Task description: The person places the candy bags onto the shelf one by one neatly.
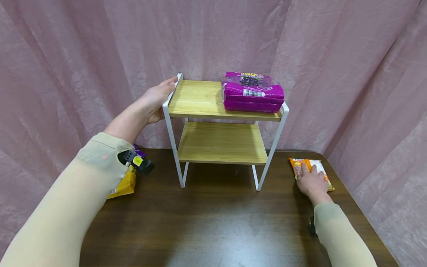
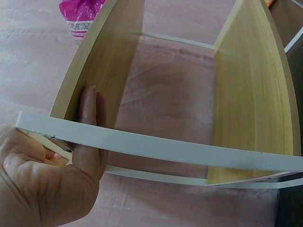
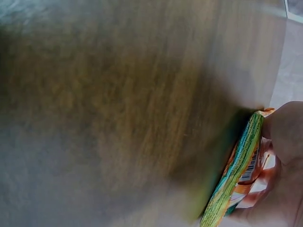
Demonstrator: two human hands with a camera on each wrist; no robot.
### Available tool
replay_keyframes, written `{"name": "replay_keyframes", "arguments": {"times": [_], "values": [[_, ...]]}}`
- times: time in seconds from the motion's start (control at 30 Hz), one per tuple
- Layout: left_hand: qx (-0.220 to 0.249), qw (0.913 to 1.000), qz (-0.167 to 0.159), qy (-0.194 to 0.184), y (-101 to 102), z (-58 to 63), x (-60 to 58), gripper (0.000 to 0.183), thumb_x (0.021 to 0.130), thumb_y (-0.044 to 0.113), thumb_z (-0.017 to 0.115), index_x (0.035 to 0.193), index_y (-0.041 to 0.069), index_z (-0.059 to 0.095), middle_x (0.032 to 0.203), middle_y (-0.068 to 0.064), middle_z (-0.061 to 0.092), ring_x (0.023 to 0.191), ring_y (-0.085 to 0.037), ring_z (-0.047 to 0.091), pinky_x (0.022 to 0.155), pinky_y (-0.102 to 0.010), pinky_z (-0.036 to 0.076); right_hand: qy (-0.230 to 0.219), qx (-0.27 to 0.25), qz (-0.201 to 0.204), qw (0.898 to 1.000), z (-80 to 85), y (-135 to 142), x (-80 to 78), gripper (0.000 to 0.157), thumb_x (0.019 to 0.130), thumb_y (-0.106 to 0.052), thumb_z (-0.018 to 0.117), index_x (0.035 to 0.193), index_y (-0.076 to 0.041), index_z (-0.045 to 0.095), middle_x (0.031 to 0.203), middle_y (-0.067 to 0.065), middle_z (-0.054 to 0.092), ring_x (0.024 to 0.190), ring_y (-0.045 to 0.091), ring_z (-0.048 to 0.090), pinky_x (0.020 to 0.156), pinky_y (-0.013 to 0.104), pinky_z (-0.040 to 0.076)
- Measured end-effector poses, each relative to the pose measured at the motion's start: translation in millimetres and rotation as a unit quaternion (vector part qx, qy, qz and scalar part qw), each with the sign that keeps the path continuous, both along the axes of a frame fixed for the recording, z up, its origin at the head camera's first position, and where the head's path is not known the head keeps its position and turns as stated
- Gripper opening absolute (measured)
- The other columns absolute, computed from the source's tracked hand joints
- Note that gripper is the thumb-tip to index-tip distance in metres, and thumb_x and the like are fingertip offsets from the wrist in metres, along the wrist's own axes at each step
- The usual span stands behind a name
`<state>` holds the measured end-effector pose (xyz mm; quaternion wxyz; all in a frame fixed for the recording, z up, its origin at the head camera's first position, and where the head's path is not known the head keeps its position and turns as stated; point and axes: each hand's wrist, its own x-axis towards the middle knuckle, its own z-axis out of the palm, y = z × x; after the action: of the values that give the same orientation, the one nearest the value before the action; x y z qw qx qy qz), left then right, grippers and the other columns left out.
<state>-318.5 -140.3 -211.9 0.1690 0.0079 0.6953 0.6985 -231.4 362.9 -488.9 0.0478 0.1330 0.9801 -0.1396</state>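
Observation:
A two-tier shelf (image 1: 197,96) with light wood boards and a white frame stands on the brown table. My left hand (image 1: 158,98) holds its upper left end. In the left wrist view, fingers (image 2: 87,111) of the left hand (image 2: 47,182) reach past the white bar (image 2: 156,146) under the top board. On the right end of the top board sits a purple package (image 1: 253,94) with a grape picture. At the table's right side, my right hand (image 1: 311,183) grips an orange snack packet (image 1: 297,163) from above. The right wrist view shows the packet's (image 3: 236,172) edge beside the right hand (image 3: 284,175).
A yellow package (image 1: 125,185) and a purple wrapper (image 1: 139,151) lie left of the shelf, partly behind my left forearm. The brown table (image 1: 207,218) extends in front, its right edge close to the packet. A pink curtain (image 1: 150,37) hangs behind.

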Motion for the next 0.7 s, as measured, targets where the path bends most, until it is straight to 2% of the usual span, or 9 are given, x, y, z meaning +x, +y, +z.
{"name": "replay_keyframes", "arguments": {"times": [0.23,0.57,0.7], "values": [[0.000,1.0000,0.000,0.001,0,-0.3,-0.3,0.050,0.112,0.041,0.024,0.161,0.051,0.019,0.156,-0.011,0.035,0.090,-0.015,0.064,0.070,-0.029,0.057,-0.004,0.006,0.005,1.000,-1.4,-5,0.5,0.062,0.111,-0.040,0.026,0.162,-0.006,0.019,0.157,0.040,0.008,0.136,0.066,0.014,0.099,0.081,0.026],[-0.001,1.0000,-0.004,0.006,-1,-0.7,0.2,0.050,0.112,0.041,0.025,0.161,0.050,0.019,0.159,-0.010,0.033,0.094,-0.015,0.063,0.069,-0.029,0.057,-0.002,0.013,0.004,1.000,0.2,-11,3.8,0.062,0.111,-0.040,0.028,0.162,-0.007,0.019,0.156,0.040,0.011,0.133,0.065,0.018,0.096,0.080,0.029],[0.001,1.0000,-0.002,0.003,-1,-0.6,0.2,0.050,0.112,0.041,0.025,0.161,0.050,0.020,0.156,-0.010,0.035,0.089,-0.014,0.064,0.068,-0.029,0.057,0.001,0.016,0.006,1.000,0.4,-13,5.2,0.062,0.110,-0.040,0.030,0.162,-0.006,0.020,0.156,0.039,0.012,0.132,0.064,0.019,0.096,0.080,0.030]]}}
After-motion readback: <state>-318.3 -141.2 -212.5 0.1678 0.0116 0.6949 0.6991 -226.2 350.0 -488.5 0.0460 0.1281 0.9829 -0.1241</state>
